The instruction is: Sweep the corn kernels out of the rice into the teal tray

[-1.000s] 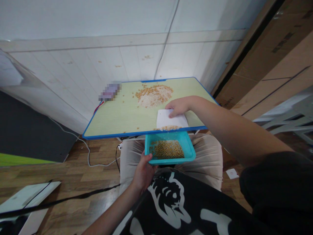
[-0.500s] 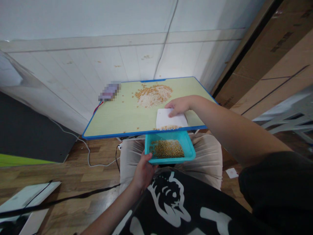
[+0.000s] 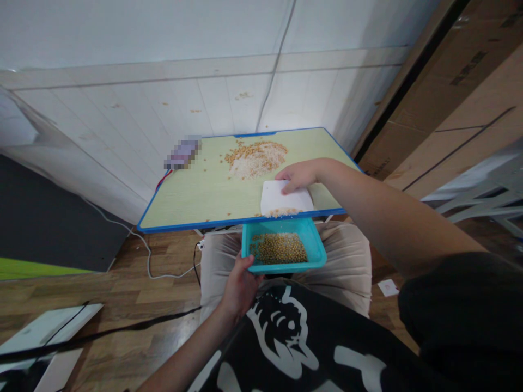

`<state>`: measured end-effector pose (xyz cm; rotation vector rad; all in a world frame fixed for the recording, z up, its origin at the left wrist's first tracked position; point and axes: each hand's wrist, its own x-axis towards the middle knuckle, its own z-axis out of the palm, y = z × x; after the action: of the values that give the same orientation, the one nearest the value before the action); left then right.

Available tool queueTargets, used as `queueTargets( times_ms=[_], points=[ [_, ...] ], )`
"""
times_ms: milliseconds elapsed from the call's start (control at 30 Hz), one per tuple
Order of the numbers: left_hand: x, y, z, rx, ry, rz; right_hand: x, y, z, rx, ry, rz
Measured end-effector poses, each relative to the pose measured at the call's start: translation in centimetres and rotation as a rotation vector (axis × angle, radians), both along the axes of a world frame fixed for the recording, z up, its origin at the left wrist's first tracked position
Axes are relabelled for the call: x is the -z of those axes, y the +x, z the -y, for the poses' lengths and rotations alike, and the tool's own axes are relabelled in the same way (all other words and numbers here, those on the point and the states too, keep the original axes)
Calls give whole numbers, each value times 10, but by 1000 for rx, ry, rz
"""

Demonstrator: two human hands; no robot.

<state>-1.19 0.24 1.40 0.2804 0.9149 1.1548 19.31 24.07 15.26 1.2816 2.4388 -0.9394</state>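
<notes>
My right hand is closed on a flat white scraper that lies against the tabletop near its front edge. Along the scraper's front side runs a strip of pale grains with some soybeans. Just below that edge, over my lap, is a turquoise plastic tray, its near left corner gripped by my left hand. Soybeans with a few pale grains cover the tray's bottom. Farther back on the table sits a mixed pile of white rice-like grains and soybeans.
The small table has a pale green top and a blue rim. A blurred-out object lies at its left back corner. Cardboard boxes stand at the right, and a white cable trails over the wooden floor.
Hardly anything differs. Some grains at the scraper's front have shifted slightly, and a few specks show over the tray's far rim. Both hands stay in place.
</notes>
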Motion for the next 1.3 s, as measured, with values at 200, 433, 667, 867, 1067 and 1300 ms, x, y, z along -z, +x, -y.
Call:
queueTargets(
  times_ms=[200,433,667,867,1067,1300],
  points=[
    [1,0,0,12,-4,-1,3,2,-3,-8,7,-18],
    [1,-1,0,15,7,-6,5,4,-6,-16,-14,-37],
    [0,1,0,-6,-5,0,3,2,-2,-10,20,4],
    [-2,0,-1,4,-20,-4,5,5,-1,-6,-32,-52],
    [0,0,0,4,-15,-18,8,9,-1,42,-143,-127],
    [0,0,-1,-2,-17,-16,13,13,-5,77,-149,-223]
  ],
)
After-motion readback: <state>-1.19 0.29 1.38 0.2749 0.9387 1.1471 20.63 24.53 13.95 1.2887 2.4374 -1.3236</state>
